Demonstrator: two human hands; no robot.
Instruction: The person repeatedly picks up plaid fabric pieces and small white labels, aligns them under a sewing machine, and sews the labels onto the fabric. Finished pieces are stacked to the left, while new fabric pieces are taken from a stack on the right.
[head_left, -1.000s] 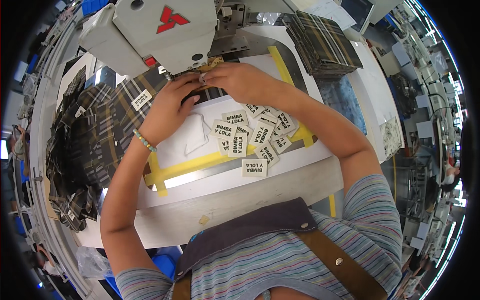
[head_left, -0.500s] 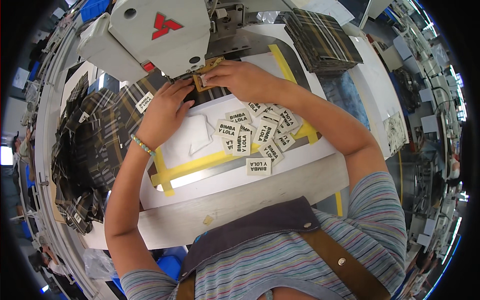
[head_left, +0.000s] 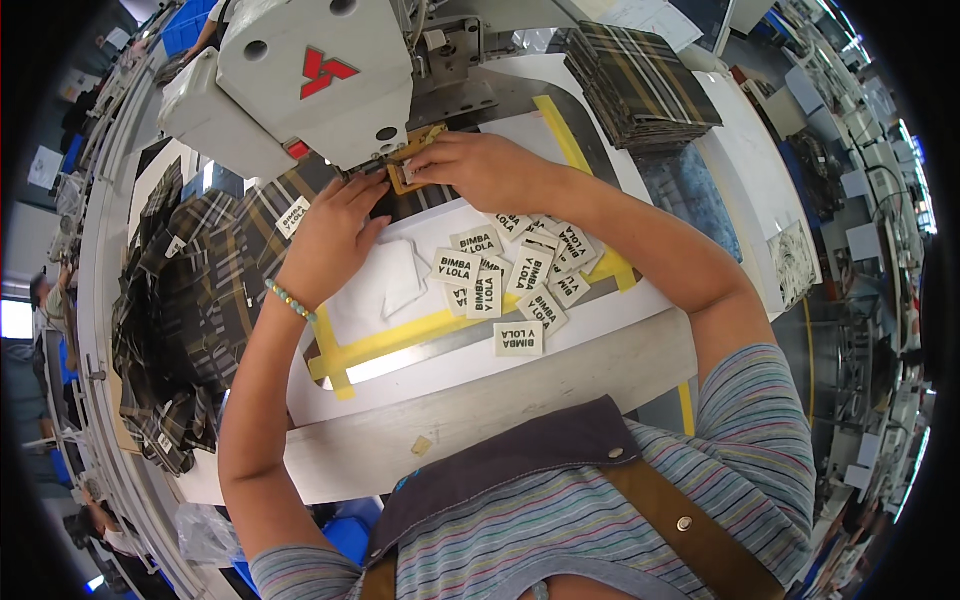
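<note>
**Close work at the brass-coloured frame (head_left: 396, 180)**

Head view, and I've got the left hand (head_left: 338, 232) laid flat, thumb apart, on the plaid fabric (head_left: 262, 222), which runs beneath the pale machine head (head_left: 310, 95). Over to the right hand (head_left: 490, 170): fingers bunched narrow, tips at the frame; whether they pinch anything, I can't tell. Nearer me, printed white labels (head_left: 533, 268) lie heaped on the worktop (head_left: 500, 385).

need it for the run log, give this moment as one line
left hand: at plaid fabric; right hand: at brown frame; sewing machine: just beyond; labels: mostly overlapping
</note>
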